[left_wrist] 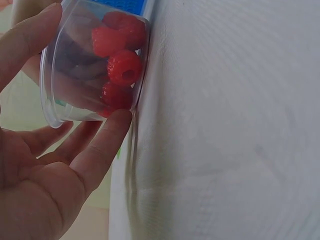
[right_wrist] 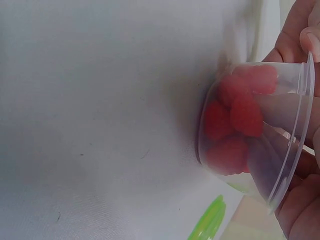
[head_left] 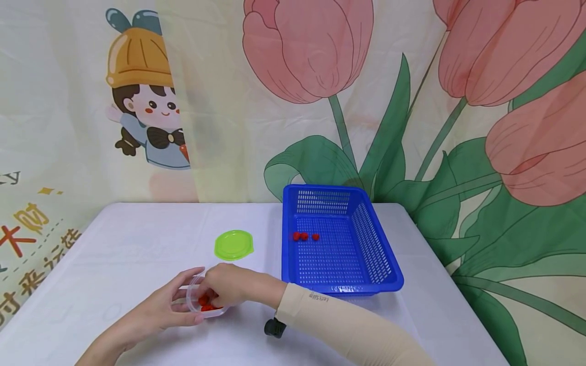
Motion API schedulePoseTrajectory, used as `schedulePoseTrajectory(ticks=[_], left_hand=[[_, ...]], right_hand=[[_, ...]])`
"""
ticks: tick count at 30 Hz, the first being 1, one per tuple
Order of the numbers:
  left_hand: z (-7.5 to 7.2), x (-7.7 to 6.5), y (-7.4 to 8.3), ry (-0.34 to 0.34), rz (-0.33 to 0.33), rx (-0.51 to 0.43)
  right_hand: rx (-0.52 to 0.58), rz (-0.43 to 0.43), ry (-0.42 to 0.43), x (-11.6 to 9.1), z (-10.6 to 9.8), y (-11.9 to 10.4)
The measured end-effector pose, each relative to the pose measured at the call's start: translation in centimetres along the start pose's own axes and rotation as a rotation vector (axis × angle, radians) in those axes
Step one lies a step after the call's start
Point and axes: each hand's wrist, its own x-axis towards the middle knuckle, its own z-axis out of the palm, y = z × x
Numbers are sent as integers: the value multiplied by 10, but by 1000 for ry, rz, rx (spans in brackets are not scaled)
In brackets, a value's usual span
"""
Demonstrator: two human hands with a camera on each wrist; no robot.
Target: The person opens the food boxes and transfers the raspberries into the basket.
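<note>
A clear plastic cup [head_left: 191,297] with several red raspberries [left_wrist: 124,67] inside stands on the white-covered table. My left hand [head_left: 161,304] holds it from the left side, thumb and fingers spread round its wall. Into the cup's mouth reaches my right hand [head_left: 229,285], fingers pointing down. In the right wrist view its fingers [right_wrist: 280,112] show through the clear wall, right at the raspberries [right_wrist: 247,116]; I cannot tell whether they pinch one. Just behind the cup lies a green lid [head_left: 234,245], flat on the table.
A blue perforated basket [head_left: 342,291] stands at the right back of the table, with three red raspberries [head_left: 304,237] on its floor. My right forearm, in a beige sleeve [head_left: 339,317], crosses in front of it. Behind the table hangs a printed tulip curtain [head_left: 220,127].
</note>
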Motion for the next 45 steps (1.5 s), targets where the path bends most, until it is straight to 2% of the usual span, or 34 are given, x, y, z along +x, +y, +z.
schedulePoseTrajectory(ticks=[7, 11, 15, 18, 26, 36, 45], left_hand=[[0, 1, -1, -7, 30, -21], [0, 1, -1, -1, 7, -20], [0, 0, 0, -3, 15, -18], [-1, 0, 0, -9, 43, -19], [-1, 1, -2, 2, 50, -16], [0, 1, 1, 3, 20, -25], [-1, 0, 0, -3, 20, -47]], right_hand=[[14, 17, 5, -1, 1, 1], [5, 22, 9, 0, 2, 1], [-2, 3, 22, 0, 2, 0], [-17, -8, 36, 0, 2, -2], [-13, 44, 42, 0, 4, -1], [0, 21, 96, -2, 5, 1], [83, 2, 107, -3, 4, 3]])
